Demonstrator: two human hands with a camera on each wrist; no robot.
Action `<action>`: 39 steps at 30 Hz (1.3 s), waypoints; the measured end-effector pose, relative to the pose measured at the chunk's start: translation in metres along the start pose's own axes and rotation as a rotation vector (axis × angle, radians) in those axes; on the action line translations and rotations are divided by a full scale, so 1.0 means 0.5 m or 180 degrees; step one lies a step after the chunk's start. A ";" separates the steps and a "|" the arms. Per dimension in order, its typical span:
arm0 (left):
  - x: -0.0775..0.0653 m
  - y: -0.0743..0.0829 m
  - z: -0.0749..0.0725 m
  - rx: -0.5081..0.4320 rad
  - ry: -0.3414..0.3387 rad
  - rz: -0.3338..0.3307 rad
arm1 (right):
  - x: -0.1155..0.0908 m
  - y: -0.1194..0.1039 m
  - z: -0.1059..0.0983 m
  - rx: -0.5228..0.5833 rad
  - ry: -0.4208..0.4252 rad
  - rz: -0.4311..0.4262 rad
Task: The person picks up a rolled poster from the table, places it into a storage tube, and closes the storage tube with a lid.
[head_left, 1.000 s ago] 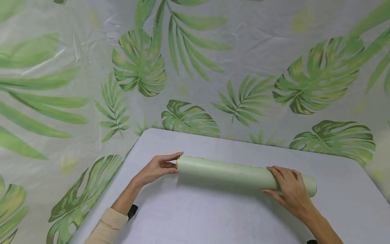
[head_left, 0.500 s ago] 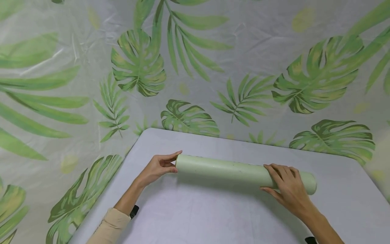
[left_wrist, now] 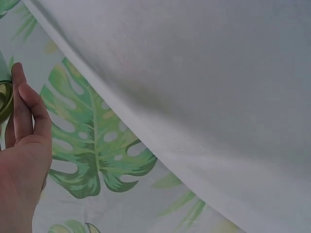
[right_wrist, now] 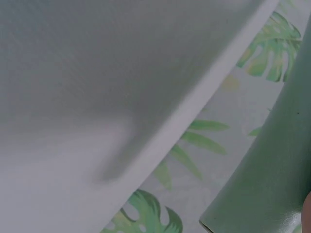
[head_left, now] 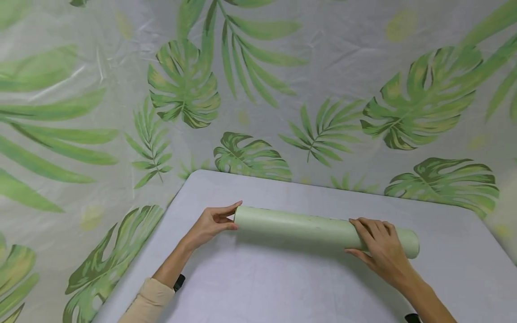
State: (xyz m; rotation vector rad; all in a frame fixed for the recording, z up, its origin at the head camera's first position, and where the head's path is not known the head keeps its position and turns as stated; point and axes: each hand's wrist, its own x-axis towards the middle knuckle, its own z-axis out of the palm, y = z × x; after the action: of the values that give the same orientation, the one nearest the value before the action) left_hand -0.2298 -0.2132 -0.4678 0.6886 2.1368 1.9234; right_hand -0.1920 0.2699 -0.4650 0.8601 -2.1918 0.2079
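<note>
A long pale green roll (head_left: 299, 226) is held level over the white tabletop, its shadow falling below it. At its left end my left hand (head_left: 208, 225) pinches the rim between thumb and fingers. Near the right end my right hand (head_left: 383, 249) grips the roll, fingers over the far side and thumb on the near side. In the left wrist view, the roll's yellowish end (left_wrist: 5, 99) shows curled layers beside the fingers (left_wrist: 22, 111). The right wrist view has the green roll (right_wrist: 267, 179) along the right edge, with only a sliver of the hand (right_wrist: 307, 213) visible.
The white table (head_left: 282, 287) has rounded far corners and ends a little beyond the roll. Behind and beside it hangs a leaf-patterned sheet (head_left: 258, 116). A dark strap piece (head_left: 179, 282) sits at the left wrist.
Both hands keep their hold on the roll. My right hand and the roll's right end have shifted very slightly up and left.
</note>
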 end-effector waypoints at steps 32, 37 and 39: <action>0.022 0.013 0.004 0.0804 0.0090 -0.0272 | 0.013 0.003 0.040 0.0578 -0.0352 0.0526; 0.026 0.009 0.005 0.1065 0.0097 -0.0349 | 0.013 0.001 0.050 0.0617 -0.0470 0.0584; 0.028 0.007 0.006 0.1170 0.0122 -0.0387 | 0.014 0.001 0.055 0.0630 -0.0514 0.0611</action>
State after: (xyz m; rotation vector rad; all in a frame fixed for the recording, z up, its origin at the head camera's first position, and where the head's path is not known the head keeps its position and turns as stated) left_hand -0.2401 -0.2041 -0.4626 0.5663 2.5225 1.5100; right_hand -0.2119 0.2557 -0.4790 0.7955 -2.4370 0.4705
